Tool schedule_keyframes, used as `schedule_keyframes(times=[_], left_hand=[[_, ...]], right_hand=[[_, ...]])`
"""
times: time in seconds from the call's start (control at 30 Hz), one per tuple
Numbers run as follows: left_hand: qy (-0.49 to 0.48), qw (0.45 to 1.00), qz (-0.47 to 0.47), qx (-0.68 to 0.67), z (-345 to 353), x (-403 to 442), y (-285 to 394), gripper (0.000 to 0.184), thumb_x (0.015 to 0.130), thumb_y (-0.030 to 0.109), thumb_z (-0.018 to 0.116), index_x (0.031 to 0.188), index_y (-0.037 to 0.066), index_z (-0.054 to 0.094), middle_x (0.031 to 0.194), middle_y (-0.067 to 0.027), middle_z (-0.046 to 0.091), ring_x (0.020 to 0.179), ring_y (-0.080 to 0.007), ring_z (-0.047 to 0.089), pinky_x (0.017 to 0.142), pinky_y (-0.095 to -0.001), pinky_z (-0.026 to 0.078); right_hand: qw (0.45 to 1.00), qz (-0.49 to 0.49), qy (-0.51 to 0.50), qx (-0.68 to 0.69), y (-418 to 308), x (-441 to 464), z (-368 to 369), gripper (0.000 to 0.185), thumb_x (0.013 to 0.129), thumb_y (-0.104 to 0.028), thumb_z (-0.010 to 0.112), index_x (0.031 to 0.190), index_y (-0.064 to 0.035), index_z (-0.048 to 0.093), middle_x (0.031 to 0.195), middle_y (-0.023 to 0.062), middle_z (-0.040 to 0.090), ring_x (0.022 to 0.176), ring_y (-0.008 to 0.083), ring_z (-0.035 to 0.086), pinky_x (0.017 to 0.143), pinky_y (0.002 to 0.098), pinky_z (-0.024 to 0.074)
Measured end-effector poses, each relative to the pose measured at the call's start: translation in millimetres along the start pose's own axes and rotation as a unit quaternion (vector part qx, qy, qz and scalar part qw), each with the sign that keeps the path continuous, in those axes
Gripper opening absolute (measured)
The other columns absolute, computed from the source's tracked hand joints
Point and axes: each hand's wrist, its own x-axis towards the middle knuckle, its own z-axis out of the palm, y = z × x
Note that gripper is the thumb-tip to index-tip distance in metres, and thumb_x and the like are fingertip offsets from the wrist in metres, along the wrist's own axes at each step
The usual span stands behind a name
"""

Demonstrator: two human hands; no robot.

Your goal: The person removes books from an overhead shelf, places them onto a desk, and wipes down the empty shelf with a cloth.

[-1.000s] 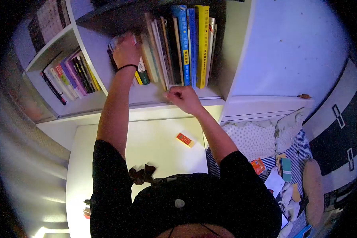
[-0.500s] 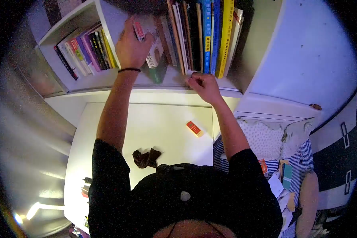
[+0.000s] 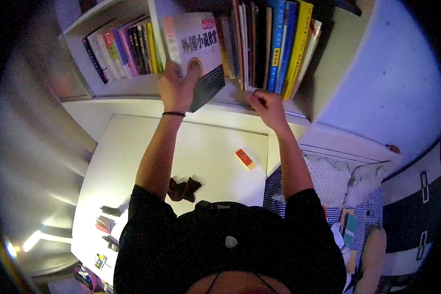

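Observation:
My left hand (image 3: 178, 88) grips a book (image 3: 213, 49) by its lower left side, thumb across the front cover. The book has a pale cover with large dark characters, a red label and a dark lower part. It stands slightly tilted at the shelf's front, its cover facing me. My right hand (image 3: 268, 107) is at the shelf edge, fingers curled together beside the bottom of a row of upright books (image 3: 245, 49). Whether those fingertips pinch a book's lower corner is hard to make out.
Blue and yellow books (image 3: 297, 49) lean at the shelf's right end. More books (image 3: 127, 51) fill the left compartment. On the white desk (image 3: 215, 147) below lie a red-faced remote (image 3: 244, 159), a dark crumpled item (image 3: 184, 189) and a brush (image 3: 110, 210). A lit lamp (image 3: 33, 240) stands left.
My left hand has drawn the book out towards me and turned its front cover into view. My right hand stays at the foot of the book row. The view has shifted a little.

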Motion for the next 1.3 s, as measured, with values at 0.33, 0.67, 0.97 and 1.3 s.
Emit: schedule_keyframes(times=[0.33, 0.67, 0.97, 1.3], left_hand=[[0.191, 0.973, 0.013, -0.131, -173, -36, -48, 0.048, 0.075, 0.008, 0.068, 0.116, -0.003, 0.045, 0.110, -0.0103, 0.053, 0.098, -0.0187, 0.051, 0.087, -0.0314, 0.042], [0.265, 0.963, 0.015, -0.057, -224, -19, -97, 0.055, 0.074, 0.008, 0.070, 0.120, -0.003, 0.041, 0.112, -0.0104, 0.052, 0.101, -0.0191, 0.050, 0.089, -0.0306, 0.040], [0.165, 0.978, 0.113, -0.056, -163, 65, -65, 0.040, 0.075, 0.019, 0.070, 0.106, 0.001, 0.053, 0.088, -0.0107, 0.065, 0.078, -0.0136, 0.061, 0.071, -0.0281, 0.049], [0.125, 0.984, 0.127, 0.024, -86, 84, -100, 0.043, 0.069, 0.027, 0.068, 0.102, 0.007, 0.050, 0.068, -0.0167, 0.062, 0.059, -0.0335, 0.062, 0.053, -0.0423, 0.049]], right_hand=[[0.990, -0.028, 0.036, 0.134, -40, 5, 31, 0.016, 0.083, -0.016, 0.060, 0.078, -0.0010, 0.062, 0.065, 0.0076, 0.059, 0.060, 0.0127, 0.055, 0.055, 0.0278, 0.0430], [0.951, -0.030, -0.030, 0.307, -125, 90, 232, 0.069, 0.085, -0.013, 0.058, 0.140, -0.0079, 0.016, 0.141, 0.0127, 0.027, 0.131, 0.0243, 0.024, 0.105, 0.0351, 0.0246], [0.985, -0.022, 0.044, 0.167, -143, 182, 267, 0.055, 0.086, -0.022, 0.051, 0.132, -0.0041, 0.028, 0.131, 0.0136, 0.039, 0.119, 0.0279, 0.039, 0.101, 0.0354, 0.0296], [0.993, -0.007, 0.000, -0.120, -102, 189, 314, 0.051, 0.085, -0.022, 0.054, 0.128, -0.0052, 0.035, 0.131, 0.0136, 0.039, 0.119, 0.0296, 0.039, 0.101, 0.0391, 0.0291]])
